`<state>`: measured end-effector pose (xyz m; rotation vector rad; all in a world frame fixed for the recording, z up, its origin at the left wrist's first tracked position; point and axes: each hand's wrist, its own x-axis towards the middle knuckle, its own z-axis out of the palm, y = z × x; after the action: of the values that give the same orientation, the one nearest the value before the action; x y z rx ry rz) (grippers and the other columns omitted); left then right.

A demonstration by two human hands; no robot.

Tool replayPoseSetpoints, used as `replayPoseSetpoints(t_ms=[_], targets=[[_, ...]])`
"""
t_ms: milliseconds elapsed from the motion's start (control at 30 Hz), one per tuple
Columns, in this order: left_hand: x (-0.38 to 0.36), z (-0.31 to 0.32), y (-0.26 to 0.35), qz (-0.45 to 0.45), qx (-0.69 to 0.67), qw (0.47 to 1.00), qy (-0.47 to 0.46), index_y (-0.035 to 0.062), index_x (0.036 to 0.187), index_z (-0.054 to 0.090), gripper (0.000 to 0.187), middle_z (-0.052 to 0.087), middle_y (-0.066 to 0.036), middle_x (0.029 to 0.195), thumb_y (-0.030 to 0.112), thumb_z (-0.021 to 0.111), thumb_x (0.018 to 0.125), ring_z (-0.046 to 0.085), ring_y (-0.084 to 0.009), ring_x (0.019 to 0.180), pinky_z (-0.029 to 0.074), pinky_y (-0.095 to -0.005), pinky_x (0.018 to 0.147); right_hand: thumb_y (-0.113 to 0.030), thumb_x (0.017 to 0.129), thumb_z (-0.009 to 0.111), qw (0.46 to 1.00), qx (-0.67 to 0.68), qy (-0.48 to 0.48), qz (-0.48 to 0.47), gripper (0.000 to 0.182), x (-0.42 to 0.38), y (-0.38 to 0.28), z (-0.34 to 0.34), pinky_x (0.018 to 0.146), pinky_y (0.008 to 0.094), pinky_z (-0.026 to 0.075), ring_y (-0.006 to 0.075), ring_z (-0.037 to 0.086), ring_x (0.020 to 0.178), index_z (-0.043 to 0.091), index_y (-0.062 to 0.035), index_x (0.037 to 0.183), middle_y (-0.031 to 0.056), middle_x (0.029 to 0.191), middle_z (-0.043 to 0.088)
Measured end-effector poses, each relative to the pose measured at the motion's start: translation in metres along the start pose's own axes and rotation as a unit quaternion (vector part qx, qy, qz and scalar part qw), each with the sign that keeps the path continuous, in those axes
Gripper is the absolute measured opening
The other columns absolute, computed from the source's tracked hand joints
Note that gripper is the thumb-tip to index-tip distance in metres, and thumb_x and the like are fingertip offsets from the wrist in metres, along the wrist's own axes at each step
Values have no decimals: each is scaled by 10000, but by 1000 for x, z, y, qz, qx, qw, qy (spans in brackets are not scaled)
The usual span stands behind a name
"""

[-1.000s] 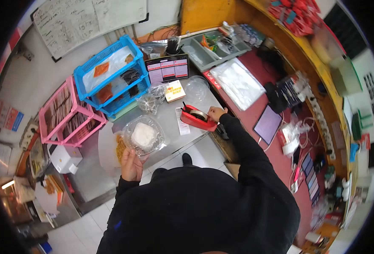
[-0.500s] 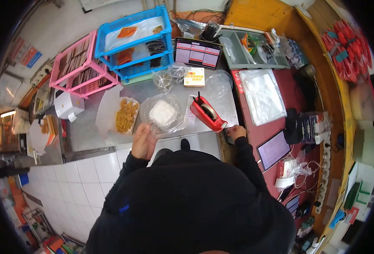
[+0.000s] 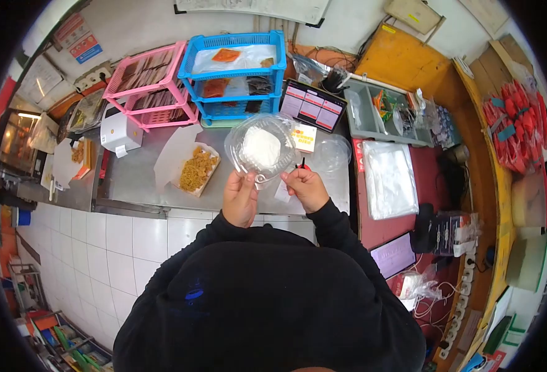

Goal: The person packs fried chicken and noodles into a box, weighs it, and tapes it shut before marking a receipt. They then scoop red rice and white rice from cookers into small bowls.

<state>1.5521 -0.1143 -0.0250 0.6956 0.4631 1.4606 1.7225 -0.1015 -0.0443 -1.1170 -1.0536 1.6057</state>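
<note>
A clear plastic clamshell container point(image 3: 236, 155) with a white mound point(image 3: 261, 147) inside is raised above the counter, tilted toward me. My left hand point(image 3: 240, 199) grips its near edge between thumb and fingers. Close to the container's near right edge, my right hand point(image 3: 309, 189) is closed in a pinch; whatever is between its fingertips is too small to make out. Behind the container and my right hand, the red tape dispenser point(image 3: 304, 165) is mostly hidden. To the left, an open paper box point(image 3: 208, 180) holds noodles point(image 3: 194, 172) with pieces of fried food.
Pink baskets point(image 3: 138, 74) and blue stacked trays point(image 3: 231, 71) with sachets stand at the back. A tablet point(image 3: 312, 105), a small printed box point(image 3: 303, 136) and a grey divided tray point(image 3: 363, 118) are nearby. Clear plastic bags point(image 3: 390, 180) lie on the red surface at right.
My left hand has lifted the clear container off the counter. My right hand has moved left from the tape dispenser to the container's edge. The view has tilted upward.
</note>
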Motion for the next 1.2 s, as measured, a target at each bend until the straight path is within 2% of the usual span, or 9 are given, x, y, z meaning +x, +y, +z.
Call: replayPoseSetpoints(t_ms=[67,167,267,467,567,767,867,1067,1200], targets=[[-2,-6,1,16,27,999,-25,30,1226,424,298,486,-89,1236,110,434,939,483,-198,1132,366,-392,985,-210,841,644,999,39,-14,-10,187,4,4,4,532,187,363,39,469,545,580,-56,757,-30,646,548],[-5,1,5,46,41,998,-10,28,1151,479,230,529,-84,1169,94,452,933,501,-173,1082,373,-346,957,-200,855,626,994,88,-62,5,151,6,1,7,541,183,364,39,474,575,574,-63,818,-41,665,537],[-5,7,10,69,27,997,18,30,1158,474,237,530,-87,1162,103,453,933,500,-173,1081,373,-345,953,-183,862,615,992,85,-93,-16,131,7,3,7,548,179,364,39,471,589,566,-62,875,-46,670,529],[0,1,16,65,2,996,61,36,1152,472,234,531,-78,1146,121,454,935,497,-170,1082,382,-344,942,-135,873,590,993,70,-81,-41,93,-2,-20,13,554,172,365,37,462,574,570,-45,870,-37,650,513],[2,6,19,65,-9,995,74,42,1150,472,230,529,-72,1146,126,453,937,505,-171,1071,386,-344,938,-121,865,597,994,52,-91,-18,81,-2,-30,13,544,164,358,31,457,565,576,-43,870,-39,654,518],[8,2,26,74,-33,995,59,44,1175,447,243,517,-75,1163,120,429,945,511,-177,1070,397,-364,951,-147,873,591,993,56,-102,-7,110,-5,-31,15,544,179,369,38,466,569,585,-39,893,-41,671,531],[11,-9,29,81,-22,995,49,47,1163,447,227,516,-73,1163,117,420,948,508,-178,1078,401,-375,958,-154,877,586,989,110,-96,3,123,-13,-45,23,557,187,375,52,466,572,585,-34,903,-35,661,524],[10,-8,22,73,-34,995,58,59,1115,470,188,523,-66,1147,130,438,944,513,-172,1063,405,-367,947,-118,898,533,977,176,-115,-45,85,-13,-61,38,685,269,401,67,410,513,579,-47,893,-34,546,436],[5,0,23,83,-29,995,52,43,1132,467,213,524,-76,1142,131,450,938,505,-169,1067,391,-346,942,-151,857,614,984,159,-75,-22,122,2,-42,42,531,194,358,60,450,529,583,-33,869,-19,577,505]])
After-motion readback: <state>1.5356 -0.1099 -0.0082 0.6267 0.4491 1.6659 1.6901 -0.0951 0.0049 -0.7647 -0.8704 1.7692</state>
